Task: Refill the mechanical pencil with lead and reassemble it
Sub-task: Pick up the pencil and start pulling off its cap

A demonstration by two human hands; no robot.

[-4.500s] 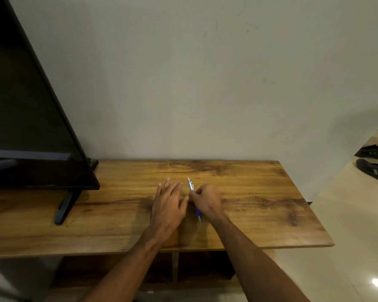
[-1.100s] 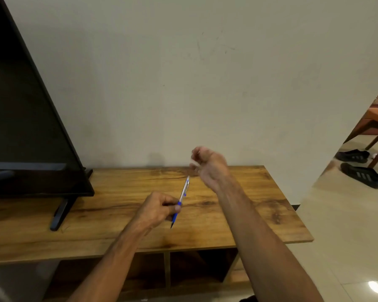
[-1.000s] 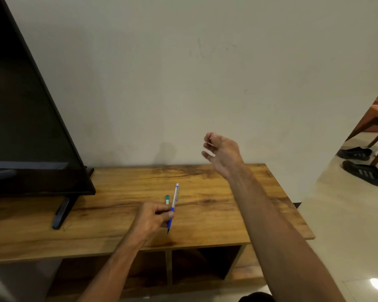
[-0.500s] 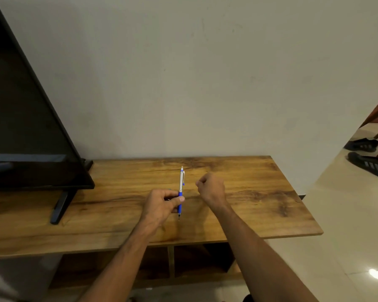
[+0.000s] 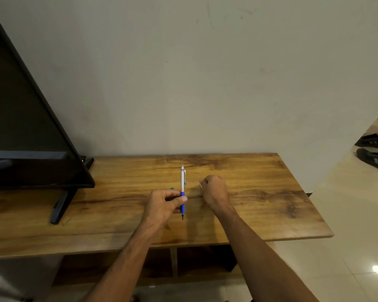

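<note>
Wood-grain TV stand [image 5: 260, 205], and going left to right: the black TV [image 5: 26, 127] sits over the left end, then a tiny teal bit [image 5: 172, 188] lies on the wood just behind the left hand, most likely the cap, hard to say at this size.

Left hand [image 5: 162, 205] is curled around the mechanical pencil [image 5: 182, 190], thumb and fingers pinching the blue grip. It's held over the middle of the stand, roughly midway between the front and back edges. Long axis runs front to back: dark writing tip points at the front edge, toward the person, and the pale top end with the clip points at the back edge and the wall.

What changed: 1 second ago the right hand [image 5: 215, 189] was raised and open up near the wall; now it's back down beside the pencil, closed into a loose fist, pinching something thin and pale [image 5: 200, 185] at its fingertips. Can't tell if that's lead. The pencil has also swung from tilted to nearly straight.

My guess is the back end is open and the feed-in comes next.
</note>
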